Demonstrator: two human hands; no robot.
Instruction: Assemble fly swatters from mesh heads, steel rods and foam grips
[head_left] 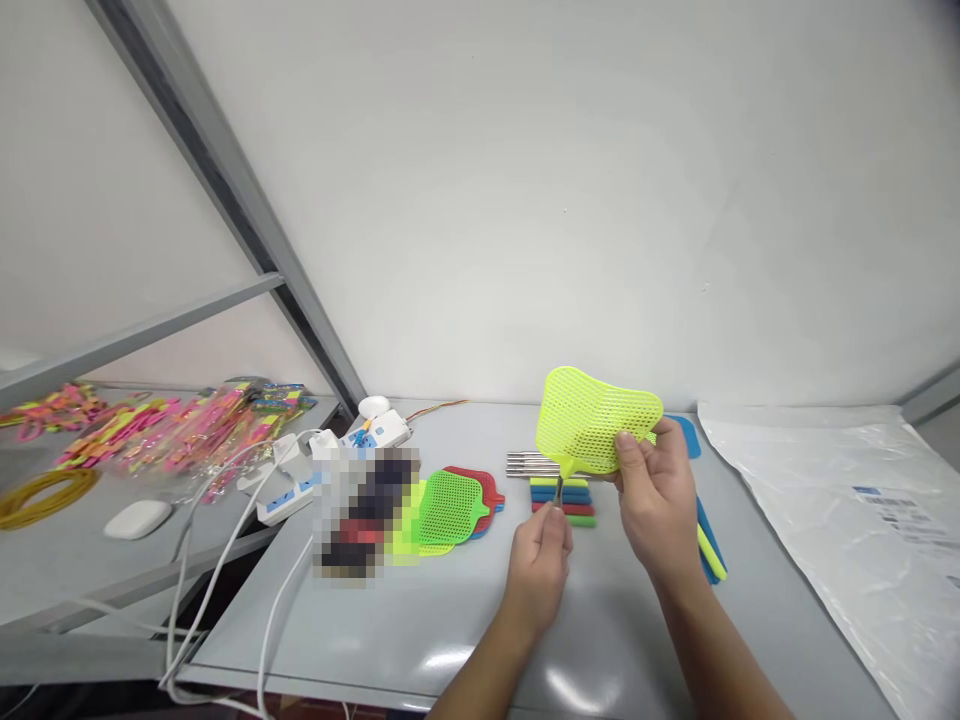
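Note:
A yellow-green fly swatter head [581,415] is raised over the table, tilted, its narrow neck pointing down. My right hand [656,490] pinches the head's right edge between thumb and fingers. Just below the neck, my left hand [540,565] is closed on the thin metal rod [559,490] that meets it. Behind my hands lie several metal rods [525,464] side by side and a row of coloured handle tubes [562,497]. Left of them is a fanned pile of swatter heads, with a green one [452,508] on top and a red one [491,490] beneath.
Partly behind my right arm lie a blue swatter head [686,437] and yellow and blue handles [712,555]. A white plastic bag [840,520] covers the right side. Power strips [285,497] with white cables [217,570] stand left, near bagged colourful items [217,425].

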